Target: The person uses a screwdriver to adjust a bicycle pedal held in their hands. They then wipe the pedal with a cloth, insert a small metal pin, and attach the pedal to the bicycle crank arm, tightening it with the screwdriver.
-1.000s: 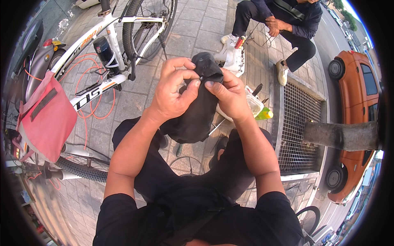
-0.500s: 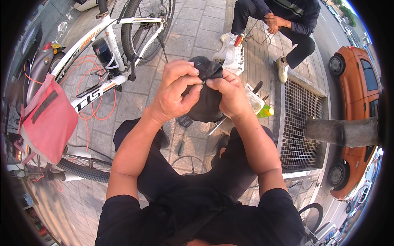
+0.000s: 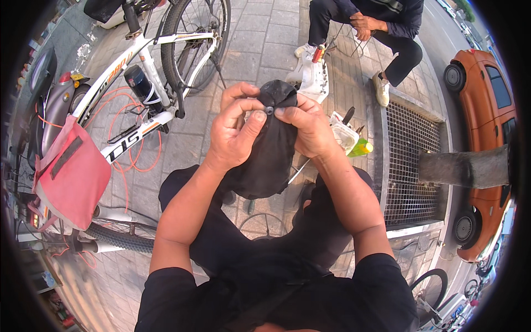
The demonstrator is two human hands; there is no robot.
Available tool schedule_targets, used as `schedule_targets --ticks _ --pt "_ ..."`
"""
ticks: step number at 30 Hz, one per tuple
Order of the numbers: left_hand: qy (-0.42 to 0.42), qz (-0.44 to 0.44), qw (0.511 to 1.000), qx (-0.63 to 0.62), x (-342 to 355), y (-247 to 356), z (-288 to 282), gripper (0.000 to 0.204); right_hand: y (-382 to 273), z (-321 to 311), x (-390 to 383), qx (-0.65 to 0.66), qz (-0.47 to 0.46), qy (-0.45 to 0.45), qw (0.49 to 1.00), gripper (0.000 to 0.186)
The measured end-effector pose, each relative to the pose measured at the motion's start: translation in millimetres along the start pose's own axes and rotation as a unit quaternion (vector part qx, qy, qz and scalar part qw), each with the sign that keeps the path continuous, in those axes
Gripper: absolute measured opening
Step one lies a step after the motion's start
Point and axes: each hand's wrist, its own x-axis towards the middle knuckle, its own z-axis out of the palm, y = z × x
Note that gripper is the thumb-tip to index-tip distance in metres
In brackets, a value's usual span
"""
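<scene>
My left hand (image 3: 235, 133) and my right hand (image 3: 312, 130) pinch a black soft cloth-like item (image 3: 260, 163) near its bunched top, both thumbs close to a small round grey fitting (image 3: 269, 110). The item's wide lower part hangs between my knees, partly hiding the ground. Behind it sit a white plastic case (image 3: 315, 80) with a red cylinder on it and, beside my right hand, a whitish tray (image 3: 344, 133) of tools. A yellow-green bottle (image 3: 361, 148) lies by the tray.
A white bicycle (image 3: 141, 124) with a pink bag (image 3: 72, 182) and orange hose stands left. A seated person (image 3: 387, 22) is at back right, hands clasped. A metal grate (image 3: 409, 166), tree trunk (image 3: 459, 167) and parked orange car (image 3: 487, 94) are right.
The black item's lower part hangs further down than half a second ago. My fingers stay pinched near its top with slight shifts, and the whole view has moved slightly.
</scene>
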Motion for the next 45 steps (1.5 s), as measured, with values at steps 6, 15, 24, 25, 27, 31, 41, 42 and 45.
schedule_targets --ticks 6,15,24,25,27,31,41,42,45 --pt "-0.003 -0.075 0.984 -0.159 -2 -10 2 0.018 4 -6 2 -0.013 -0.008 0.007 1.0 0.025" --pt "0.013 -0.204 0.909 -0.363 0 -1 7 0.023 5 -2 3 -0.027 -0.023 0.012 0.999 0.021" --pt "0.053 -0.32 0.838 -0.438 3 3 5 0.032 7 1 7 -0.013 -0.008 0.021 1.0 0.02" --pt "0.055 -0.326 0.837 -0.436 2 0 4 0.033 7 2 7 -0.013 -0.008 0.024 1.0 0.019" --pt "0.05 -0.329 0.84 -0.43 2 0 3 0.033 8 2 8 -0.013 -0.005 0.031 0.999 0.018" --pt "0.042 -0.335 0.838 -0.429 1 1 3 0.035 11 0 9 -0.018 0.001 0.041 0.999 0.015" --pt "0.065 -0.403 0.785 -0.466 -3 -9 0 0.035 17 1 12 -0.02 0.016 0.073 0.997 0.013" --pt "0.063 -0.404 0.782 -0.47 -3 -10 0 0.033 18 1 12 -0.025 0.018 0.08 0.996 0.013" --pt "0.068 -0.39 0.798 -0.454 -1 -12 -2 0.029 17 0 11 -0.036 0.028 0.096 0.994 0.014"
